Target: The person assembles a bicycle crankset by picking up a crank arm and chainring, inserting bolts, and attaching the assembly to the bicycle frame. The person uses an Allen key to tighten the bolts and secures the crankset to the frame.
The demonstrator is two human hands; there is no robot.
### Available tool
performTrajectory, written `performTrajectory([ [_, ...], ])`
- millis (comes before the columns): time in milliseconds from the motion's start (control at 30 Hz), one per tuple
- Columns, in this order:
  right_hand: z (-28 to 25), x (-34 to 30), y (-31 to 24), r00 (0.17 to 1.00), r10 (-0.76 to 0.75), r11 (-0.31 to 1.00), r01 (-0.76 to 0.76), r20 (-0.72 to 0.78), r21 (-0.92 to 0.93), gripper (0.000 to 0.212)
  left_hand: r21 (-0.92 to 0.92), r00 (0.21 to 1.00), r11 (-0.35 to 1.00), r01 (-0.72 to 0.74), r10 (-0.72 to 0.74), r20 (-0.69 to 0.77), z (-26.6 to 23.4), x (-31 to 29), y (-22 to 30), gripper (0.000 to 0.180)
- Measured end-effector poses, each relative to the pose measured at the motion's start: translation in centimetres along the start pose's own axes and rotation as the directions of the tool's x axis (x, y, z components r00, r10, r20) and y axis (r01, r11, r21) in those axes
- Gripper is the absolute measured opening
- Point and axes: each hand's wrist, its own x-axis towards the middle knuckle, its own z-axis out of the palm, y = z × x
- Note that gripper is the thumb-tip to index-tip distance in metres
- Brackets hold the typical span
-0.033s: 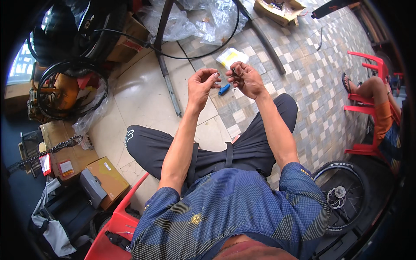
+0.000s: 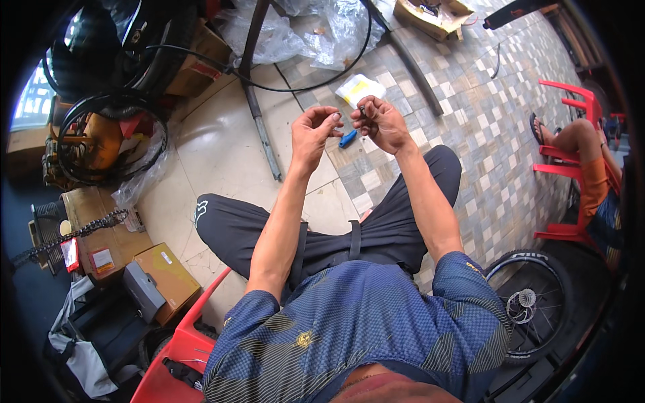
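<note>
My left hand (image 2: 311,136) is raised in front of me, thumb and fingers pinched together; whatever may be between the tips is too small to make out. Close beside it, my right hand (image 2: 384,127) pinches a small dark part (image 2: 363,109) between thumb and forefinger. A narrow gap separates the two hands. Below them on the floor lies a small blue object (image 2: 348,139), perhaps a tool handle. Just beyond the hands is a white and yellow plastic packet (image 2: 361,88).
Metal stand legs (image 2: 263,144) and a black cable (image 2: 322,87) reach across the floor ahead. Clear plastic wrap (image 2: 295,37) lies behind them. Cardboard boxes (image 2: 168,282) stand at left, a bicycle wheel (image 2: 527,305) at lower right. A person sits on red chairs (image 2: 561,171) at far right.
</note>
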Motion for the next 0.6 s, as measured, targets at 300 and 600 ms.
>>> performTrajectory([
  [300,4.4,0.5,-0.5,0.954,-0.301,0.924,0.289,-0.01,-0.25,0.023,-0.183,0.999,0.983,0.029,-0.035,-0.031,0.9,-0.8,2.1,0.016],
  [600,8.2,-1.0,-1.8,0.942,-0.334,0.826,0.309,0.034,-0.472,0.024,-0.277,0.991,0.953,-0.124,0.13,0.003,1.7,-1.9,3.2,0.008],
])
